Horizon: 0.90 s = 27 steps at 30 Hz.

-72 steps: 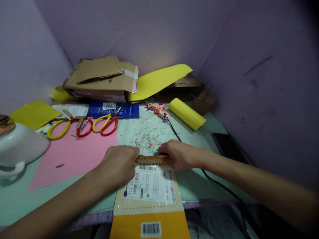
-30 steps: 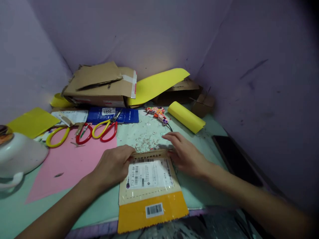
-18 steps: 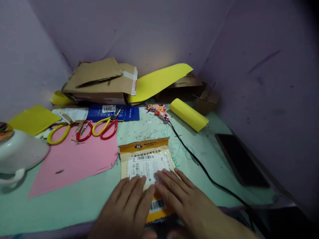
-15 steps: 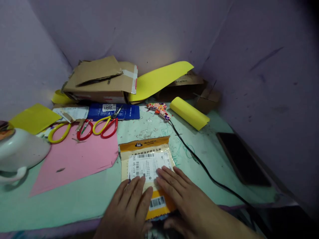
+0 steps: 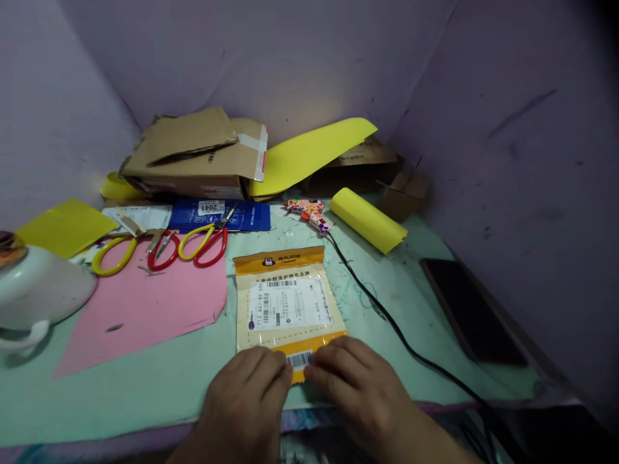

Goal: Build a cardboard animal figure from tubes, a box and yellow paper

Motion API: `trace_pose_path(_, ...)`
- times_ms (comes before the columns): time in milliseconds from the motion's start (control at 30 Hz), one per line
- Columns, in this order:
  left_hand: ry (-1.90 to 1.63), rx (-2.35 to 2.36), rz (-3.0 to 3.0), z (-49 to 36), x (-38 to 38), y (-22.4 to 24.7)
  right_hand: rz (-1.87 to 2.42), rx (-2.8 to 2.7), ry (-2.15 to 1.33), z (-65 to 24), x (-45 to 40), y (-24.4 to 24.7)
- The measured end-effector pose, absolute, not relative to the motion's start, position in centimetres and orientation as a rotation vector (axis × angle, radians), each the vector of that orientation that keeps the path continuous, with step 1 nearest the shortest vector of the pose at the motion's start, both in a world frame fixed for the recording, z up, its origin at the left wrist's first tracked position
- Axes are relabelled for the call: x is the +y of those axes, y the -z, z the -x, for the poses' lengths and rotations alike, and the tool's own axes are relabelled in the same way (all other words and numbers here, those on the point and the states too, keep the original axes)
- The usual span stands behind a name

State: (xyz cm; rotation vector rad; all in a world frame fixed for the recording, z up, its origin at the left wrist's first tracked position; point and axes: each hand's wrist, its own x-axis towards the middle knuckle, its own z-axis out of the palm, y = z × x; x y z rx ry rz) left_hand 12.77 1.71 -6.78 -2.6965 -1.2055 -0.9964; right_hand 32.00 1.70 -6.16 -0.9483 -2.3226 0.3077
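Observation:
A cream and orange packet [image 5: 290, 306] with a white printed label lies flat on the green tabletop in front of me. My left hand [image 5: 249, 386] has its fingers curled together on the packet's near left corner. Curled in the same way, my right hand [image 5: 355, 383] grips the near right corner. Between the two hands a small barcode shows on the orange strip. The thumbs are mostly hidden behind the fingers. Left of the packet is a sheet of pink paper [image 5: 149, 309].
Scissors [image 5: 210, 245], a blue packet [image 5: 249, 217] and cardboard [image 5: 188, 154] lie at the back. A patterned glue gun [image 5: 309, 214] trails a black cable [image 5: 401, 335]. Yellow roll [image 5: 367, 220], phone [image 5: 469, 309] and white cup [image 5: 53, 290] stand around.
The packet has moved away from me a little. Both hands, earlier spread flat over it, have drawn back to its near edge and their fingers have curled closed on it.

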Motion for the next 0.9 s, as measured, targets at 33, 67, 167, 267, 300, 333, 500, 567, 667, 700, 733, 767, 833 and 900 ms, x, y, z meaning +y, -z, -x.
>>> trace_pose_path(33, 0.998, -1.206, 2.702, -12.9, 1.7, 6.8, 0.926, -2.342, -0.334, -32.0, 1.5, 6.5)
trace_pose_path(67, 0.997, -1.232, 2.704, -12.9, 1.6, 6.8, 0.921, -2.351, -0.361, -32.0, 1.3, 6.9)
trace_pose_path(167, 0.903, -1.395, 2.727, -13.0, 1.2, 6.4, 0.983, -2.313, -0.400, -32.0, 1.1, 7.2)
trace_pose_path(267, 0.836, -1.502, 2.782, -12.9, 1.3, 6.0, 1.064, -2.313, -0.490, -31.9, 1.7, 6.7)
trace_pose_path(300, 0.882, -1.516, 2.806, -12.8, 1.5, 5.9, 1.087, -2.316, -0.540, -31.9, 2.0, 6.5)
trace_pose_path(333, 0.951, -1.521, 2.835, -12.7, 1.7, 6.0, 1.096, -2.313, -0.582, -32.0, 2.3, 6.3)
trace_pose_path(500, 1.101, -1.436, 2.967, -11.8, 1.8, 6.6, 1.010, -2.290, -0.564, -32.6, 2.9, 6.4)
trace_pose_path(567, 1.006, -1.401, 2.912, -11.1, 1.3, 6.8, 0.981, -2.318, -0.496, -32.7, 2.6, 6.5)
trace_pose_path(667, 0.925, -1.390, 2.725, -10.1, 0.4, 6.8, 0.932, -2.287, -0.397, -32.7, 1.9, 6.2)
trace_pose_path(700, 0.939, -1.392, 2.690, -9.9, 0.2, 6.6, 0.895, -2.256, -0.378, -32.8, 1.7, 6.0)
trace_pose_path(733, 0.983, -1.387, 2.685, -9.7, 0.1, 6.5, 0.845, -2.225, -0.374, -32.9, 1.7, 5.8)
trace_pose_path(767, 1.056, -1.382, 2.700, -9.7, 0.0, 6.3, 0.798, -2.204, -0.380, -33.1, 1.7, 5.6)
trace_pose_path(833, 1.241, -1.361, 2.763, -9.7, 0.1, 5.9, 0.726, -2.207, -0.403, -33.7, 2.1, 5.6)
trace_pose_path(900, 1.372, -1.329, 2.817, -9.8, 0.2, 5.7, 0.696, -2.264, -0.437, -34.6, 2.9, 5.8)
